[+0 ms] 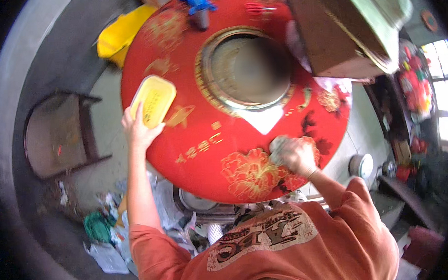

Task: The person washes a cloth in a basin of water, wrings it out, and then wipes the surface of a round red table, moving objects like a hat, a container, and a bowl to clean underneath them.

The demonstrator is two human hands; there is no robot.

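My left hand (140, 126) grips the near end of a shallow yellow rectangular container (154, 100) by the left edge of a round red table (206, 172). The thumb lies along its right side, and dark marks show on its surface. To the right, my right hand (298, 154) is blurred, with the fingers closed around a crumpled pale cloth (280, 149) against the tabletop. Gold and red flower prints lie under and beside it. Between the hands and farther off is a metal-rimmed round centre (223, 63) in the table, partly blurred.
A large cardboard box (333, 37) stands on the table's far right. At the far side are a blue-topped object (196, 3) and red-handled scissors (256, 9). A yellow bin (121, 34) and a chair (58, 134) stand left. Plastic bags (108, 258) lie below.
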